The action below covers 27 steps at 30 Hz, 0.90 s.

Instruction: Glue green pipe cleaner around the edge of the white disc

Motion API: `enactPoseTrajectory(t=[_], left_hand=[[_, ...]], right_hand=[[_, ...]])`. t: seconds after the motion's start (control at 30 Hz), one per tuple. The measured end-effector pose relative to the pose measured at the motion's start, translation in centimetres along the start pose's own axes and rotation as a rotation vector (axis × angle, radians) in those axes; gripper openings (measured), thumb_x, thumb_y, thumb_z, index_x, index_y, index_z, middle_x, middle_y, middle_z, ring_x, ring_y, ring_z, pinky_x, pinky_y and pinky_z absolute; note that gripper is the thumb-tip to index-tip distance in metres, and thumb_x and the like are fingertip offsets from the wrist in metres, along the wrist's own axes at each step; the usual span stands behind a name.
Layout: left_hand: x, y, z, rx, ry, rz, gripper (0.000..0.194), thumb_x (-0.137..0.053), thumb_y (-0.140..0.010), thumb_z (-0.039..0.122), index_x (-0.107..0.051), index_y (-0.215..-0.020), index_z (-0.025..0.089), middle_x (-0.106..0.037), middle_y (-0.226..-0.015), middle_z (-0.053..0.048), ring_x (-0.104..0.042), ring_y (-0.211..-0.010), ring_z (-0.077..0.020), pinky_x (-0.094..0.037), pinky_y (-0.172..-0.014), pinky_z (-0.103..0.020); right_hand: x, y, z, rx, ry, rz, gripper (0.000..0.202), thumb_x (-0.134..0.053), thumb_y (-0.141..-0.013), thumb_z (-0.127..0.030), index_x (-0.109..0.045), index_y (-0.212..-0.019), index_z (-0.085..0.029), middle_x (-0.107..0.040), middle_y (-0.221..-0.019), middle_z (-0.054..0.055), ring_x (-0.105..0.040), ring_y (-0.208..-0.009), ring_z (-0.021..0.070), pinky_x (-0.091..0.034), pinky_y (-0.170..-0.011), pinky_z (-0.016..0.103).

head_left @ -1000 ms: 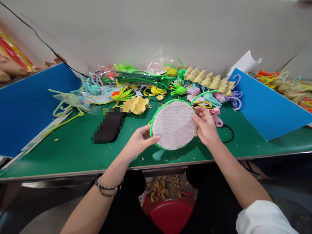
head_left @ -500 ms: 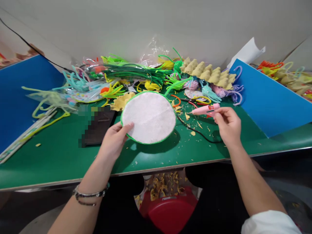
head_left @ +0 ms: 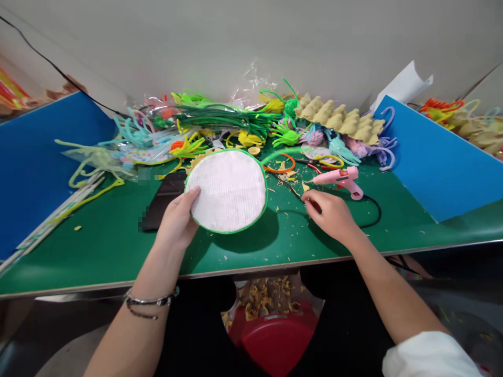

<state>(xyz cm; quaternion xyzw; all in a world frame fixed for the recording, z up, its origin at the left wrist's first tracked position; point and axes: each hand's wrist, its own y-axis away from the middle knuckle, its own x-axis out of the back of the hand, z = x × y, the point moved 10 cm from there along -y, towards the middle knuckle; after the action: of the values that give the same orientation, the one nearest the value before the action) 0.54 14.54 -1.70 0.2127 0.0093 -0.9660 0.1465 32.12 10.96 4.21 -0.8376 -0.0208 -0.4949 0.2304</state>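
My left hand (head_left: 178,217) pinches the left edge of a white, textured oval disc (head_left: 228,191), thumb on its face and the other fingers behind. A green pipe cleaner (head_left: 266,196) rims the disc, and a loose length of it runs off from the upper right. The disc is held tilted above the table. Beside it, my right hand (head_left: 332,214) hovers low over the table with loosely curled fingers, the thumb apart from them and nothing visible between. Just behind that hand is a pink glue gun (head_left: 340,177), its nozzle pointing left.
Across the back of the green table (head_left: 251,262) lie pipe cleaners (head_left: 231,118), plastic bags and an egg carton (head_left: 341,119). Blue panels (head_left: 444,162) flank both sides. A black cord (head_left: 379,212), pliers and yellow scraps lie near the glue gun. A dark flat object (head_left: 165,201) is partly behind my left hand.
My right hand has let go of the glue gun and moved left and nearer the disc. The glue gun now rests on the table. The disc has shifted slightly left with my left hand.
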Motion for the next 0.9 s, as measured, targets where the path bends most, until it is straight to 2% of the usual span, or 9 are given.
enactPoseTrajectory(t=[0.07, 0.17, 0.27, 0.37, 0.5, 0.63, 0.7, 0.8, 0.9], left_hand=[[0.6, -0.2, -0.1, 0.045, 0.011, 0.048, 0.022, -0.072, -0.074, 0.029, -0.068, -0.092, 0.016, -0.072, -0.104, -0.012, -0.062, -0.113, -0.0337, -0.062, -0.083, -0.039], [0.9, -0.2, 0.3, 0.087, 0.037, 0.074, 0.024, -0.068, -0.077, 0.031, -0.068, -0.099, 0.020, -0.069, -0.117, -0.008, -0.057, -0.122, -0.0308, -0.064, -0.075, -0.032], [0.9, 0.0, 0.9, 0.095, 0.059, 0.076, 0.023, -0.066, -0.077, 0.029, -0.068, -0.098, 0.021, -0.066, -0.124, -0.006, -0.054, -0.125, -0.0275, -0.062, -0.064, -0.023], [0.9, 0.2, 1.0, 0.088, 0.079, 0.094, 0.020, -0.066, -0.076, 0.026, -0.067, -0.095, 0.021, -0.066, -0.123, -0.005, -0.055, -0.124, -0.0262, -0.059, -0.059, -0.020], [1.6, 0.1, 1.5, 0.043, 0.118, 0.133, 0.020, -0.068, -0.072, 0.024, -0.065, -0.092, 0.026, -0.069, -0.119, 0.001, -0.054, -0.125, -0.0217, -0.058, -0.065, -0.019], [2.5, -0.2, 2.9, -0.040, 0.166, 0.137, 0.013, -0.065, -0.075, 0.028, -0.062, -0.088, 0.030, -0.070, -0.113, 0.010, -0.049, -0.131, -0.0134, -0.055, -0.080, -0.018], [2.5, -0.3, 3.6, -0.064, 0.184, 0.122, 0.010, -0.063, -0.077, 0.027, -0.062, -0.087, 0.030, -0.072, -0.108, 0.013, -0.045, -0.134, -0.0119, -0.053, -0.087, -0.019], [2.4, -0.3, 4.1, -0.082, 0.207, 0.108, 0.010, -0.062, -0.079, 0.025, -0.063, -0.088, 0.029, -0.073, -0.105, 0.013, -0.044, -0.135, -0.0126, -0.051, -0.089, -0.021], [2.6, -0.4, 4.3, -0.115, 0.225, 0.120, 0.009, -0.059, -0.080, 0.028, -0.063, -0.088, 0.030, -0.073, -0.109, 0.009, -0.051, -0.130, -0.0126, -0.054, -0.084, -0.021]], right_hand=[[-0.7, -0.4, -0.7, 0.008, 0.025, -0.058, 0.017, -0.047, -0.086, -0.019, -0.063, -0.090, -0.021, -0.072, -0.086, 0.006, -0.064, -0.073, 0.0192, -0.039, -0.063, 0.029], [-1.8, -0.9, -1.8, 0.014, 0.055, -0.130, 0.017, -0.047, -0.087, -0.019, -0.063, -0.091, -0.021, -0.072, -0.088, 0.007, -0.064, -0.076, 0.0199, -0.037, -0.062, 0.028], [-2.6, -1.1, -2.8, 0.022, 0.073, -0.184, 0.017, -0.046, -0.089, -0.019, -0.063, -0.091, -0.020, -0.072, -0.090, 0.007, -0.065, -0.078, 0.0205, -0.036, -0.062, 0.028], [-3.2, -1.4, -3.5, 0.030, 0.089, -0.221, 0.017, -0.045, -0.090, -0.020, -0.063, -0.090, -0.020, -0.072, -0.092, 0.007, -0.065, -0.080, 0.0201, -0.035, -0.062, 0.028], [-4.1, -1.6, -4.4, 0.051, 0.095, -0.254, 0.018, -0.045, -0.091, -0.021, -0.063, -0.089, -0.020, -0.072, -0.092, 0.006, -0.064, -0.079, 0.0188, -0.034, -0.062, 0.028], [-4.6, -1.7, -5.3, 0.080, 0.073, -0.264, 0.015, -0.050, -0.089, -0.019, -0.063, -0.082, -0.021, -0.071, -0.087, 0.005, -0.063, -0.074, 0.0164, -0.034, -0.060, 0.027], [-3.8, -1.7, -5.1, 0.078, 0.056, -0.241, 0.012, -0.055, -0.086, -0.019, -0.063, -0.077, -0.022, -0.070, -0.081, 0.003, -0.061, -0.069, 0.0149, -0.033, -0.058, 0.026], [-0.5, -1.7, -3.2, 0.008, 0.046, -0.122, 0.015, -0.056, -0.085, -0.024, -0.062, -0.072, -0.022, -0.066, -0.068, 0.001, -0.055, -0.059, 0.0137, -0.032, -0.055, 0.027], [4.6, -1.1, 0.3, -0.146, 0.029, 0.148, 0.030, -0.048, -0.089, -0.036, -0.056, -0.064, -0.021, -0.058, -0.056, 0.001, -0.047, -0.051, 0.0134, -0.032, -0.053, 0.029]])
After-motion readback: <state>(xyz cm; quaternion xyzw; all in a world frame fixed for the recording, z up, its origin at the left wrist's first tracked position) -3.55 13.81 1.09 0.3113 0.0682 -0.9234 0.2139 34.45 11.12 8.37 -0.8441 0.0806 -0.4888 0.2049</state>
